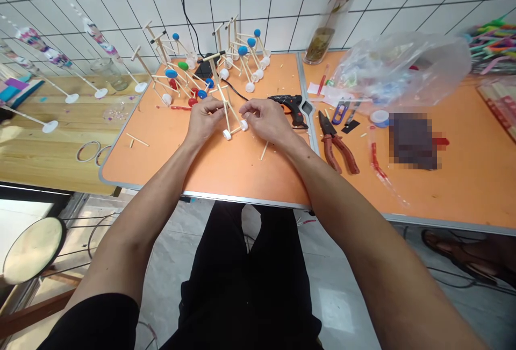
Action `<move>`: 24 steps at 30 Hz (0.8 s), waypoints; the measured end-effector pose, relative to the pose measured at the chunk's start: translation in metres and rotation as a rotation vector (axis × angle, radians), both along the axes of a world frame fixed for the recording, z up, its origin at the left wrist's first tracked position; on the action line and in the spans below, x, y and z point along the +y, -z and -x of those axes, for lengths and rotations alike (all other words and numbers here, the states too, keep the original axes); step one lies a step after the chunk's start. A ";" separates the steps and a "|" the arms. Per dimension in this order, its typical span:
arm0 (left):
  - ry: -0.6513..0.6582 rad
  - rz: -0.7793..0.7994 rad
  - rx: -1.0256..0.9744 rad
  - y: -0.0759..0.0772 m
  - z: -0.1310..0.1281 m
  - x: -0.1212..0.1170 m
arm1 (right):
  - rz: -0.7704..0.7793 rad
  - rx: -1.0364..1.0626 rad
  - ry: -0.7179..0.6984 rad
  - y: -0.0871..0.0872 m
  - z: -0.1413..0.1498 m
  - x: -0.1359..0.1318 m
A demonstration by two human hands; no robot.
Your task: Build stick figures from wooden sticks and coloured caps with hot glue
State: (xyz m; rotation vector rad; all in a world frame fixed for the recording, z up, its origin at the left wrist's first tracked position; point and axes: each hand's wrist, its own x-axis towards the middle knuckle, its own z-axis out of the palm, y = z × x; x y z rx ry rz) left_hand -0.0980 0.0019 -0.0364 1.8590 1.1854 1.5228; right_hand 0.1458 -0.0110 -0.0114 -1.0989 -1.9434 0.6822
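Between my hands, above the orange table, a small wooden stick frame stands tilted, with white round wheels at its lower end and a crossbar with dark ends at its top. My left hand pinches the frame's sticks from the left side. On the other side, the curled fingers of my right hand are closed at the frame, close by its right white wheel; the exact grip of the fingertips is partly hidden. Just behind stand several similar stick models with blue, green, red and white round parts, among them a blue cap.
A black glue gun lies right of my right hand, then red-handled pliers and a blue cutter. A clear plastic bag and a glass bottle stand farther back. Loose stick pieces lie at left.
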 end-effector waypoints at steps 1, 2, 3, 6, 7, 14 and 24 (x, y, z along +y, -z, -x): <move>0.000 -0.001 -0.004 0.000 0.000 0.000 | 0.002 0.001 -0.001 0.001 0.000 0.000; -0.001 0.001 -0.008 0.000 0.000 0.001 | 0.003 0.001 -0.003 0.001 0.000 0.000; -0.006 0.007 -0.013 0.000 -0.001 0.001 | 0.005 -0.001 -0.005 0.002 -0.001 0.001; -0.019 0.026 -0.025 -0.001 -0.002 0.001 | 0.010 -0.008 -0.011 0.003 -0.001 0.001; -0.019 0.023 -0.027 -0.001 -0.002 0.001 | 0.011 -0.010 -0.011 0.003 -0.001 0.001; -0.010 0.017 -0.009 -0.002 -0.005 0.000 | -0.003 -0.022 0.005 0.003 -0.001 0.002; -0.002 0.018 0.030 -0.004 -0.006 0.001 | -0.011 0.029 -0.072 -0.001 0.013 -0.001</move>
